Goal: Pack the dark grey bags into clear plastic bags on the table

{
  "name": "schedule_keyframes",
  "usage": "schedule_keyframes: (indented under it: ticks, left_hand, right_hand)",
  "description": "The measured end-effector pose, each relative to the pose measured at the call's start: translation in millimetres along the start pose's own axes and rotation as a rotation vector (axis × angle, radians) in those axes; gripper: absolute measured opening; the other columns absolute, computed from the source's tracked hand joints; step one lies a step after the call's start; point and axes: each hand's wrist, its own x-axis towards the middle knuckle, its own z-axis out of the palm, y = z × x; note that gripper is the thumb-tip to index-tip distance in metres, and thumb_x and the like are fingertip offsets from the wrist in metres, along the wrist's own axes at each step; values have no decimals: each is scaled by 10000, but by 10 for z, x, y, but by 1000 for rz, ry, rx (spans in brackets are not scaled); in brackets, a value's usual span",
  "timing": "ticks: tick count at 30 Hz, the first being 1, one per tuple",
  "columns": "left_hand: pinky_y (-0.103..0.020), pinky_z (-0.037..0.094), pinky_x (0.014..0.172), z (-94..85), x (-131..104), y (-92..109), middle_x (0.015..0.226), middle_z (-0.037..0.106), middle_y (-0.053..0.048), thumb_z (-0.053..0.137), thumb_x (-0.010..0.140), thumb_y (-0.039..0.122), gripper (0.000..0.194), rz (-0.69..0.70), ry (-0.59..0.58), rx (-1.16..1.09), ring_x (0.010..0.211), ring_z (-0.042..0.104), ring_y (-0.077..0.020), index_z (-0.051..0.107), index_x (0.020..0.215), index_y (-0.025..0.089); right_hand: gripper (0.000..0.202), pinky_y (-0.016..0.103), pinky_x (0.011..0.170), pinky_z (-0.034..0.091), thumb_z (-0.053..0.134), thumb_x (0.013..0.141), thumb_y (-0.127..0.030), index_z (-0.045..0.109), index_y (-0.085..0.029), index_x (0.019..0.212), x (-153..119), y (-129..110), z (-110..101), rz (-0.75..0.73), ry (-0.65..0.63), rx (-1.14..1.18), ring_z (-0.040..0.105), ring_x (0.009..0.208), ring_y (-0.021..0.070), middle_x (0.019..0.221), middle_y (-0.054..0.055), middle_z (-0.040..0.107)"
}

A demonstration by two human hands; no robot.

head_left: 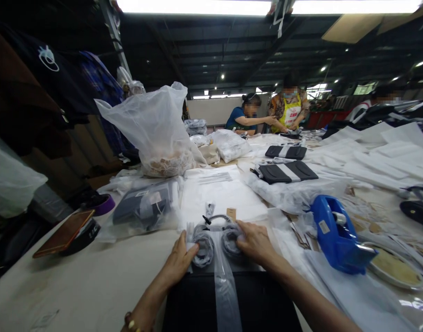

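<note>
A black bag (193, 299) lies in front of me, with a strip of clear plastic (225, 290) running down its middle. At its far end are two wrapped round coils, a left coil (203, 250) and a right coil (231, 243), with a wrapped handle arched between them. My left hand (178, 260) grips the bag's left side at that end, its thumb against the left coil. On the opposite side my right hand (258, 242) is closed over the edge, fingers beside the right coil. Some fingertips are hidden. A small brown tag (231, 213) stands beyond the handle.
A blue tape dispenser (336, 235) stands at right, near scissors (299, 234). Left are a bagged dark item (145, 205), a phone (64, 234) and a purple tape roll (104, 205). Beyond are a large plastic sack (156, 124) and wrapped black bags (289, 171). Several people work farther back.
</note>
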Motion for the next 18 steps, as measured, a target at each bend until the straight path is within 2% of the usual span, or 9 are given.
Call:
schedule_keyframes:
  ticks: [3,6,8,10,11,12,14,18]
  left_hand:
    - [-503,168,1085,-11,-3,55,1438,241,-258,455,718,488,860,-40,-42,78,1352,183,-345,197,1365,-15]
    - [-555,179,1065,-69,-14,115,1454,192,-255,453,715,548,936,-37,-25,188,1353,169,-361,133,1386,-22]
    - [-546,193,1070,-111,22,176,1460,210,-225,428,744,557,889,63,85,299,1351,190,-339,161,1394,11]
    - [-516,212,1078,-116,122,278,1432,308,-192,398,798,483,707,249,199,365,1334,248,-307,302,1359,64]
    - [-500,226,1079,-94,197,346,1395,377,-180,387,820,420,592,340,216,366,1312,294,-292,396,1309,87]
    - [-484,247,1075,-54,288,422,1344,447,-170,378,831,352,490,414,200,361,1279,347,-279,479,1242,106]
    - [-438,320,1042,80,501,583,1212,564,-144,358,831,237,368,497,99,353,1181,459,-245,586,1102,136]
    - [-355,439,887,413,931,798,948,663,-98,388,786,115,289,557,-125,399,951,580,-213,643,910,171]
  right_hand:
    - [509,401,935,280,507,712,-189,554,-186,1220,-41,40,14,-42,-1,35,534,1016,261,1034,115,641]
    - [437,371,919,342,510,765,-317,593,-193,1176,14,193,-43,-72,-6,151,550,1016,245,1070,110,636]
    - [445,358,940,355,425,827,-396,598,-170,1168,128,358,-108,-62,16,250,533,1073,231,1137,120,616]
    - [479,364,976,344,346,860,-395,589,-128,1175,297,534,-147,-39,35,349,511,1128,222,1200,139,589]
    - [476,368,979,350,350,855,-381,590,-116,1170,393,610,-145,-35,26,399,518,1128,220,1205,141,591]
    - [459,370,967,370,376,839,-365,604,-115,1150,492,671,-126,-40,3,447,540,1104,218,1185,135,608]
    - [400,364,913,422,442,792,-332,651,-134,1069,677,741,-40,-70,-71,534,595,1016,213,1095,104,663]
    - [299,340,808,469,510,703,-262,711,-151,894,909,729,202,-145,-209,647,635,850,205,872,50,714]
